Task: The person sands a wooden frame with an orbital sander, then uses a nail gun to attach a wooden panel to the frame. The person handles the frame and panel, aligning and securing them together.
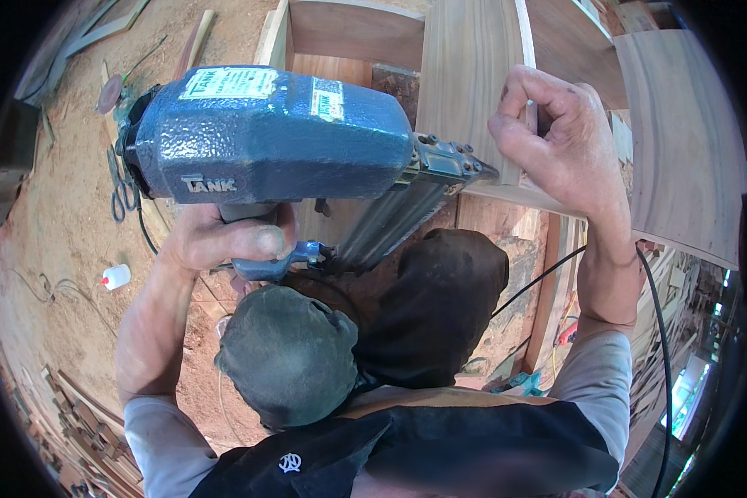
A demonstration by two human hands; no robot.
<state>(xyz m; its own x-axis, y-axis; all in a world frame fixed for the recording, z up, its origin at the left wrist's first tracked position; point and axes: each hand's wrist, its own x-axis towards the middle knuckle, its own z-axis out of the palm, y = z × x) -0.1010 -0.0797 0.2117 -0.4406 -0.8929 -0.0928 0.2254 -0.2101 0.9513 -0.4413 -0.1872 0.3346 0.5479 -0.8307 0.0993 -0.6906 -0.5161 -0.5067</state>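
Observation:
My left hand (232,241) is wrapped round the handle of a blue nail gun (282,137), held level across the front of me. The gun's dark nose points right and lies at the near end of a brown-grained wooden panel (461,91); whether it touches the wood I cannot tell. Just right of that nose is my right hand (568,141), closed, with thumb and fingers curled together over the panel's right edge. Anything between those fingertips is too small or hidden to make out. Below the gun body, its long magazine (390,224) slants down toward my knees.
Wooden frame pieces (357,33) stand beyond the gun, and a wide board (685,141) is at the right. A black hose (660,349) hangs at the lower right. Scissors (123,199), a white bottle (117,276) and stacked wood strips (83,423) are on the left.

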